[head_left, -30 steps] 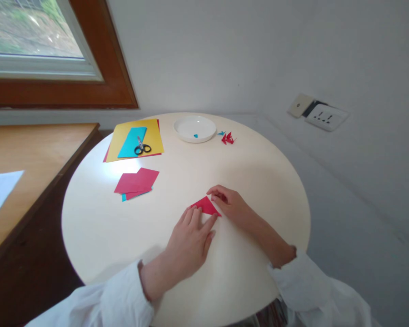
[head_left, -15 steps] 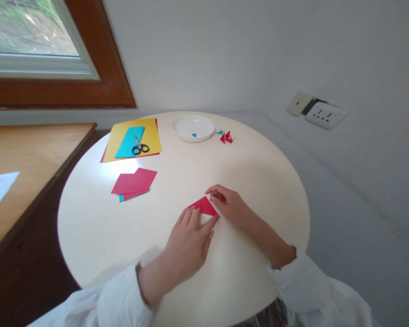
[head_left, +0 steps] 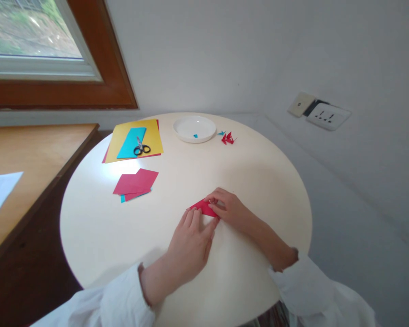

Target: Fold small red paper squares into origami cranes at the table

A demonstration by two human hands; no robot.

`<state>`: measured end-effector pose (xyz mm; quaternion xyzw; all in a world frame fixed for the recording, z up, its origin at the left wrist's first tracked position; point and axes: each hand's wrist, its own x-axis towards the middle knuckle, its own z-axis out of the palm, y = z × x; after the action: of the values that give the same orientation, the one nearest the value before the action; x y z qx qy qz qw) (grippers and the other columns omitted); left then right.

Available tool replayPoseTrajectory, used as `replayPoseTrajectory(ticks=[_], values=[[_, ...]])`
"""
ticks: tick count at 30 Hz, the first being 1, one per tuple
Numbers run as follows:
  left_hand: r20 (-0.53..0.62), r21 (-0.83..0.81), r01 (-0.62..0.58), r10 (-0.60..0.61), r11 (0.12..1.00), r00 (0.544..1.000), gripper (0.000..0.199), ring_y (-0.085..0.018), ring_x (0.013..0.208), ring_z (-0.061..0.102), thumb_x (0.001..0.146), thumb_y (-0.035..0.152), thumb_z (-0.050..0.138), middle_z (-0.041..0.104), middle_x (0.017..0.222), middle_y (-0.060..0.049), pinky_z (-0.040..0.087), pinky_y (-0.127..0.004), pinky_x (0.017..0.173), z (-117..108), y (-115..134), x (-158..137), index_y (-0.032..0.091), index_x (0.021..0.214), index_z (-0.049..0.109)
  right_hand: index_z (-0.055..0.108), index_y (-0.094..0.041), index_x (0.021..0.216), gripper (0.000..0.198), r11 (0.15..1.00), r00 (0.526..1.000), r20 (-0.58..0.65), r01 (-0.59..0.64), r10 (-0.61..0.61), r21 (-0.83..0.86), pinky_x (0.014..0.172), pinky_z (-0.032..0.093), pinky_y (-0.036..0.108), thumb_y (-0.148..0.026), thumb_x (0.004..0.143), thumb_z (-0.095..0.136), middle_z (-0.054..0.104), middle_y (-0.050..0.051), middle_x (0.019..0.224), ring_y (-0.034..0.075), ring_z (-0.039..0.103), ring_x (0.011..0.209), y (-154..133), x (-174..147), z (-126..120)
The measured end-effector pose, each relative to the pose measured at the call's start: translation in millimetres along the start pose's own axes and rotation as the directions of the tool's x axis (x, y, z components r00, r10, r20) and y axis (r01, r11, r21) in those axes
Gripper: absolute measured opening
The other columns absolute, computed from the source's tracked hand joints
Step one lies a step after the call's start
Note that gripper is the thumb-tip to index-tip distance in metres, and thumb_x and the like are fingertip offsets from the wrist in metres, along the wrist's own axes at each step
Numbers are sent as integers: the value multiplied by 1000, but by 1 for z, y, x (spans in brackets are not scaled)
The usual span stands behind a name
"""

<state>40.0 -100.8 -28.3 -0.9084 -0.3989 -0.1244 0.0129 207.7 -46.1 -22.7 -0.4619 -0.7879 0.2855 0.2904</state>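
A folded piece of red paper (head_left: 207, 210) lies on the white round table (head_left: 129, 245) in front of me. My left hand (head_left: 191, 243) rests over its near edge, fingers stretched out and spread, the fingertips pressing the paper down. Thumb and index finger of my right hand (head_left: 226, 205) are bent together on the paper's upper right part. My fingers cover part of the fold. Farther left is a small pile of red paper pieces (head_left: 136, 182) with a blue piece (head_left: 123, 199) showing beneath.
Black-handled scissors (head_left: 142, 149) lie on folded blue paper (head_left: 128, 147) over yellow paper (head_left: 153, 136) at the back left. A white dish (head_left: 187, 139) holds a small blue bit (head_left: 195, 136). Beside it are small red folded-paper figures (head_left: 228, 138) and a blue one (head_left: 221, 133).
My right hand has come down from just beyond the paper's edge onto its upper right part, fingers closing there. My left hand stays pressed in place. The view has shifted slightly.
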Motion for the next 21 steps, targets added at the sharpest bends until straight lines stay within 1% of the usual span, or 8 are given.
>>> replayPoseTrajectory(ticks=[4,8,11,18,21], values=[[15,52,3,-4,999,1000,40,-29,102,51,85,16,39,55,106,-18,43,-48,89,2,0,0,7,124,47,64,-19,84,20,1000,1000,29,9,-9,1,77,45,29,-7,79,48,60,3,87,14,56,81,3,0,-1],[39,76,-3,0,997,999,40,-30,104,52,84,11,37,57,110,-21,41,-48,93,4,1,0,2,121,47,64,-19,87,20,1000,999,36,-18,18,1,79,45,31,-9,80,49,61,4,89,15,57,84,2,-1,-1],[47,93,-19,15,995,999,40,-31,106,52,82,8,37,57,113,-23,39,-48,95,4,1,0,-2,119,49,64,-18,89,20,999,998,53,-31,33,-32,81,45,32,-8,80,48,61,5,90,16,57,87,0,0,-1],[-44,84,-13,17,996,999,41,-30,110,52,84,10,33,58,117,-24,39,-46,94,8,-1,-3,-3,120,48,63,-19,93,15,992,995,86,50,-40,-113,85,44,35,-16,84,51,61,6,92,17,55,89,1,0,-1],[-47,109,-14,20,994,999,39,-30,109,53,84,11,35,59,117,-22,39,-45,95,7,-2,-5,-1,118,51,62,-19,96,17,982,993,102,68,-51,-175,86,43,36,-15,85,50,61,7,94,18,54,90,1,0,0]])
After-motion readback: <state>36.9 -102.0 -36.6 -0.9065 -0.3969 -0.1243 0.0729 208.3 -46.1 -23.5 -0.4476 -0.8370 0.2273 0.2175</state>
